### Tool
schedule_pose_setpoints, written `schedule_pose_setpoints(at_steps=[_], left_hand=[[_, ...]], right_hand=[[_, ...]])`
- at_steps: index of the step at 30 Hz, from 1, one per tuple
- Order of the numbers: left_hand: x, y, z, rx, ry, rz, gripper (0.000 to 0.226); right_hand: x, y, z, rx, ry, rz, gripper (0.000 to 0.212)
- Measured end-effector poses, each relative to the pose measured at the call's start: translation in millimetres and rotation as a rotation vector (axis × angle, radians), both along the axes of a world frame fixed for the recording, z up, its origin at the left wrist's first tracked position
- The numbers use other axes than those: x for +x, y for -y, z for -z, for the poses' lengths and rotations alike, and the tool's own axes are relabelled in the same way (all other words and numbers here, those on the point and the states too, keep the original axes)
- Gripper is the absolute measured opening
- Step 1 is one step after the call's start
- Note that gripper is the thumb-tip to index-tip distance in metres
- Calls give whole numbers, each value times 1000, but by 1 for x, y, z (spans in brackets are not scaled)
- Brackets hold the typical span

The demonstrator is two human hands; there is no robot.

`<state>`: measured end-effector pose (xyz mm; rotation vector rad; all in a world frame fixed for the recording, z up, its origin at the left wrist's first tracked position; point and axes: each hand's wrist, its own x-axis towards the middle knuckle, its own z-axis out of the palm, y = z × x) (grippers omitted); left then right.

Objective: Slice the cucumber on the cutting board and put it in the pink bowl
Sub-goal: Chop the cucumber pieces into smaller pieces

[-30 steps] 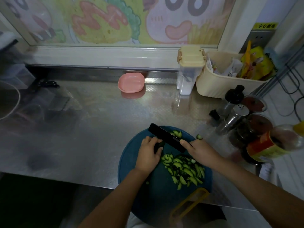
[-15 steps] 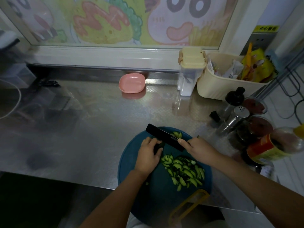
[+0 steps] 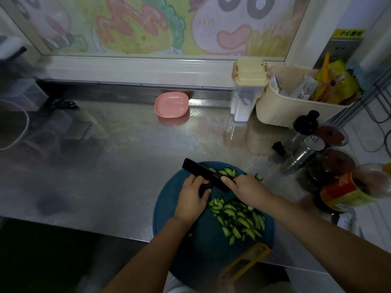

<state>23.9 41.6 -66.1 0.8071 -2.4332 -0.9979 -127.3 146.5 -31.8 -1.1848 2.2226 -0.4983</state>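
A round dark blue cutting board (image 3: 169, 210) lies at the counter's front edge. My left hand (image 3: 191, 197) holds down a dark stub of cucumber (image 3: 204, 188), mostly hidden under the fingers. My right hand (image 3: 246, 190) grips the handle of a black knife (image 3: 203, 172), whose blade lies across the cucumber beside my left fingers. A heap of green cucumber slices (image 3: 238, 217) lies on the board below the hands, a few more slices (image 3: 227, 171) sit behind the blade, and one piece (image 3: 258, 177) lies off the board. The empty pink bowl (image 3: 171, 104) stands far back by the window.
A yellow handle (image 3: 245, 263) sticks out over the board's near edge. At the right stand a cream basket (image 3: 283, 111), a lidded container (image 3: 246, 92), shakers (image 3: 304, 151), jars and a can (image 3: 347, 191). Bare steel counter (image 3: 127, 149) lies between board and bowl.
The knife has shifted slightly left along the cucumber between cuts. My left hand stays on the stub. The view has shifted a little.
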Motion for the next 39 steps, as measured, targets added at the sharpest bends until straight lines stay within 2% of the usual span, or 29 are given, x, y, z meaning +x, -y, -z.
schedule_pose_setpoints(at_steps=[11, 19, 27, 34, 39], left_hand=[[0, -1, 0, -20, 15, -23, 16], [0, 0, 1, -32, -17, -35, 14], [0, 1, 3, -19, -16, -31, 13], [1, 0, 3, -19, -22, -28, 13], [9, -2, 4, -69, -7, 41, 26]], right_hand=[[-11, -25, 5, -8, 99, 115, 63], [-16, -25, 4, -9, 176, 115, 65], [-10, -17, -1, 30, 146, 71, 65], [4, -2, -3, 57, -41, -11, 61], [1, -5, -2, 44, -59, -16, 61]])
